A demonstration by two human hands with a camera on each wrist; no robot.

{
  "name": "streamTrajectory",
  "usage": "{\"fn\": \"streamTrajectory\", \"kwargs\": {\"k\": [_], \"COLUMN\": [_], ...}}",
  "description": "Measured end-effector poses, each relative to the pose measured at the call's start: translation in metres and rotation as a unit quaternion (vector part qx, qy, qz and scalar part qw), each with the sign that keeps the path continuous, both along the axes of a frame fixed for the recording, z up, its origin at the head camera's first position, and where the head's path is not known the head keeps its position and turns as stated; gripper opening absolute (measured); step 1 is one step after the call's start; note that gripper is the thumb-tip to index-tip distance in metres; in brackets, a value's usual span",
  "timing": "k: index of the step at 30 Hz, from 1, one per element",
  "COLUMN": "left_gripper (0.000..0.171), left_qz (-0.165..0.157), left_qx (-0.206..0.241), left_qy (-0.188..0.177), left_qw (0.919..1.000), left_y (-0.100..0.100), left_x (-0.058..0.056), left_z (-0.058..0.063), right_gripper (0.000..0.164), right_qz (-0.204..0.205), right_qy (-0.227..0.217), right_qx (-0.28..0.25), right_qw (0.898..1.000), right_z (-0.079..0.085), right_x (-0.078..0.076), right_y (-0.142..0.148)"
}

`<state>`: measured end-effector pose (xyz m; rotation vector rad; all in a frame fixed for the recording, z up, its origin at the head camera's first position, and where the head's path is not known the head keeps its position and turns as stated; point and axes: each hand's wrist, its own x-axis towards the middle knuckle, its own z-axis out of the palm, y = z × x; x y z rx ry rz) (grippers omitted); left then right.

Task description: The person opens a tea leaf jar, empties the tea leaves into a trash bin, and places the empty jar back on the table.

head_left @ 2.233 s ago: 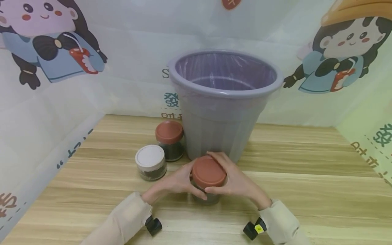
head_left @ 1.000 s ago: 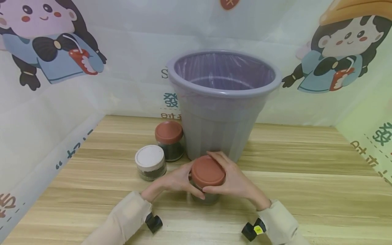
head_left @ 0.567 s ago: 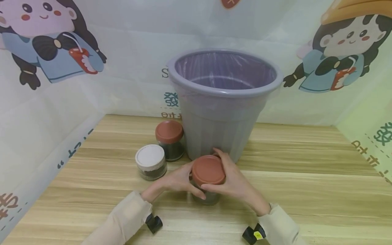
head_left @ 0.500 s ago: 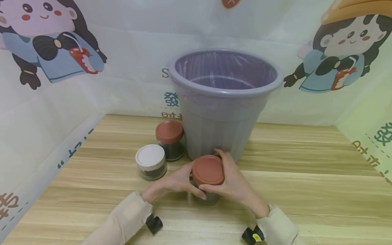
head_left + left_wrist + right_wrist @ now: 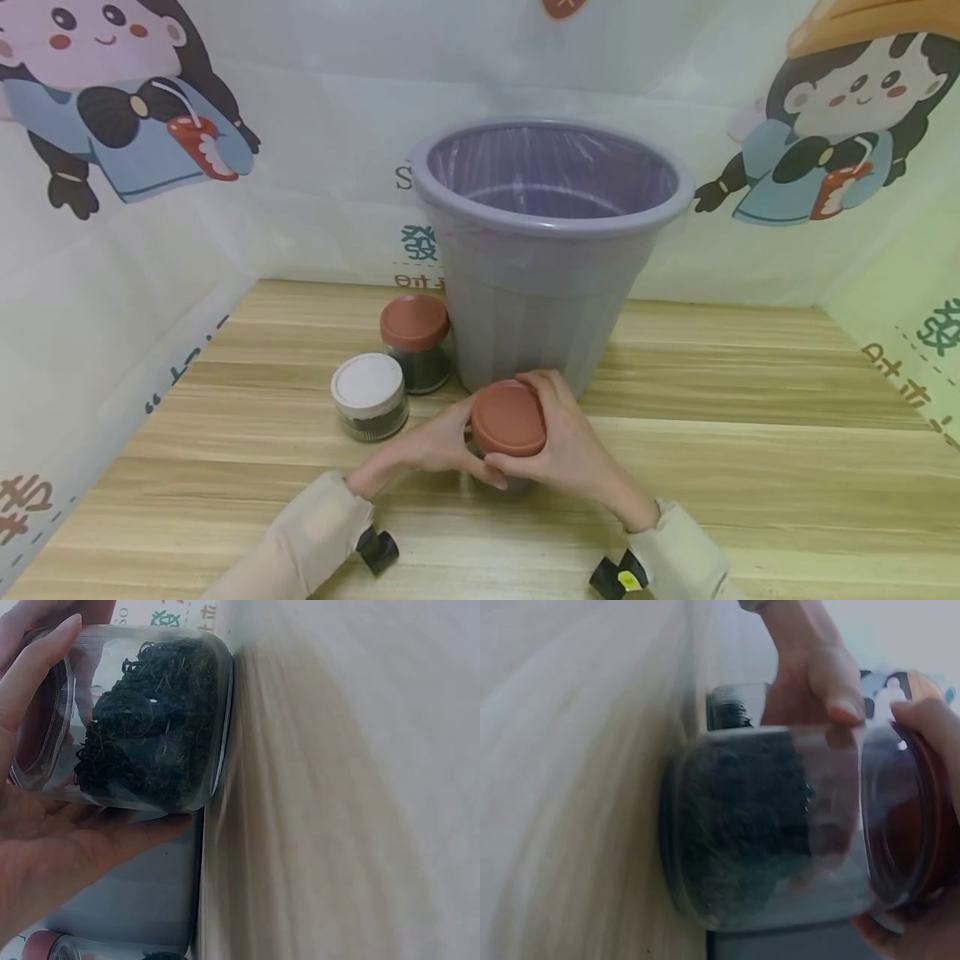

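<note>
Standing on the tabletop (image 5: pixel 750 375) before the bin (image 5: pixel 540 287), the jar (image 5: pixel 146 727) is probably light, stiff and slippery, best held round its clear body, where the left hand (image 5: pixel 441 437) curls, while the right hand (image 5: pixel 566 437) grips the red lid (image 5: pixel 508 417) by its rim.

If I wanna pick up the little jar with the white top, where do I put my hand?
I'd wrap the white-topped jar around its glass sides, just under the lid, coming from the left. It's round and stands upright, so your grip should fit around it. A red-lidded jar sits close behind it on the right, but the left side looks open.
</note>
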<state>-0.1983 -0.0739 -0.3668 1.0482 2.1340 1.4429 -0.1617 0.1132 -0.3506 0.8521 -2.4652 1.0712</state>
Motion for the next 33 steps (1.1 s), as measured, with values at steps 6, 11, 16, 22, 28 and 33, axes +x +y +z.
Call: {"fn": "streamTrajectory", "kwargs": {"k": [6,11,16,22,28,33], "left_gripper": [0.092,0.094,0.095,0.093,0.091,0.09], "left_qz": [0.002,0.003,0.003,0.007,0.005,0.0], "left_qx": [-0.005,-0.009,-0.01,-0.014,-0.005,0.002], "left_qy": [-0.008,-0.012,-0.012,-0.001,0.014,0.009], "left_qw": [1.0,0.9999,0.9999,0.9999,0.9999,1.0], "left_y": [0.0,0.0,0.0,0.0,0.002,0.002], "left_x": [0.0,0.0,-0.001,0.0,0.0,0.0], "left_z": [0.001,0.001,0.001,0.001,0.0,0.0], "right_gripper": [0.08,0.082,0.085,0.1,0.098,0.084], "right_qz": [0.055,0.104,0.119,0.005,-0.08,-0.075], "right_qy": [-0.059,-0.092,-0.098,-0.053,0.041,0.056], "right_qx": [0.005,0.027,0.033,0.041,0.059,0.052], "right_qw": [0.997,0.99,0.988,0.998,0.994,0.994], "right_z": [0.006,0.011,0.013,0.009,0.004,0.003], "right_x": [-0.005,-0.008,-0.006,0.003,0.009,0.008], "right_y": [0.01,0.019,0.019,0.004,-0.006,-0.007]}}
